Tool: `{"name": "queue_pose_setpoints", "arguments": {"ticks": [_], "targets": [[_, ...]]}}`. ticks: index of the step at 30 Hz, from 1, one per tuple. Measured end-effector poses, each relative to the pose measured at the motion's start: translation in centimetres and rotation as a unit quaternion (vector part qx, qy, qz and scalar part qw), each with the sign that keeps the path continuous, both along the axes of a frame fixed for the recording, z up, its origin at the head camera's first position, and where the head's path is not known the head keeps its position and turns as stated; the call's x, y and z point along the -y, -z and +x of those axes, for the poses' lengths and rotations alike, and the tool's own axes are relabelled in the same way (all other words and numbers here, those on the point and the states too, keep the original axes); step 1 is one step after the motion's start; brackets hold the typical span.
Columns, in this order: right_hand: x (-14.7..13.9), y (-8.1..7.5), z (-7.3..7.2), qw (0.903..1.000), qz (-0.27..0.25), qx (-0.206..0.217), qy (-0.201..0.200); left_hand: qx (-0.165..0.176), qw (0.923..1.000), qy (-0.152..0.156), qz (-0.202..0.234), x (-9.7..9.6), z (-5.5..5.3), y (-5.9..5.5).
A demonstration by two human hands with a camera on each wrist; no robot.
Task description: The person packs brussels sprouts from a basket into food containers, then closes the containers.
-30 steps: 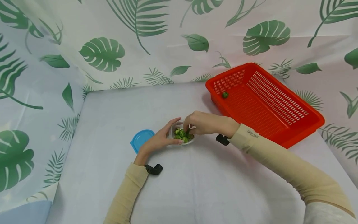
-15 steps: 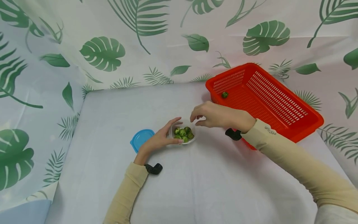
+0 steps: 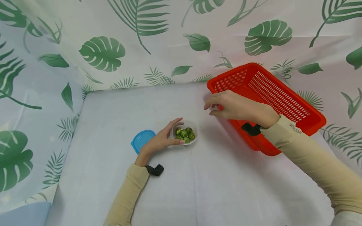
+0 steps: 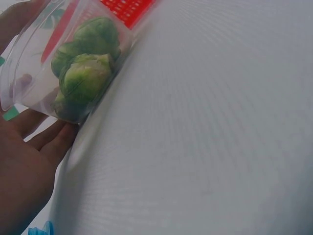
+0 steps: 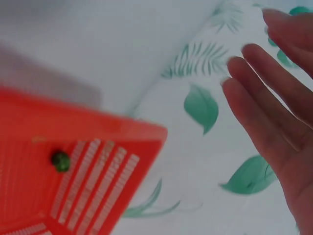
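Observation:
A small clear plastic container with several Brussels sprouts in it stands mid-table. My left hand holds its left side, thumb at the near wall and fingers round the far one. The left wrist view shows the green sprouts through the wall. Over the left edge of a red basket hovers my right hand, its fingers relaxed and bent a little. In the right wrist view those fingers hold nothing. One sprout lies in the basket there; in the head view my right hand hides it.
A blue lid lies flat on the table, left of the container and partly behind my left hand. Leaf-printed cloth rises behind the table and at its sides.
My right hand has come out of the container and moved right and away from me, up to the basket's edge. The left hand stays at the container.

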State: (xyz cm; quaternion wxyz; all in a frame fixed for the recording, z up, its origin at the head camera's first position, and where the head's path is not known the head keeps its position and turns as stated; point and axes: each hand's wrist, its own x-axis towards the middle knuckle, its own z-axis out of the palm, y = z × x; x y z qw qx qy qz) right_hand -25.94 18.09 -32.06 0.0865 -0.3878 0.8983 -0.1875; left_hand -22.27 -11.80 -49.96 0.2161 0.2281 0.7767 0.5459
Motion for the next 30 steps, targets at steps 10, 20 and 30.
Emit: {"name": "queue_pose_setpoints", "arguments": {"ticks": [10, 20, 30], "targets": [[-3.1, 0.0, -1.2, 0.9978, 0.003, -0.032, 0.059, -0.001, 1.0000, 0.005, 0.003, 0.0, 0.0, -0.1], [-4.9, 1.3, -2.6, 0.9963, 0.008, -0.024, 0.083, 0.006, 1.0000, 0.004, 0.006, 0.2, 0.0, 0.0], [-5.9, 2.9, -3.7, 0.9942, 0.021, -0.006, 0.105, 0.001, 1.0000, 0.004, 0.005, 0.1, 0.0, 0.0]]}}
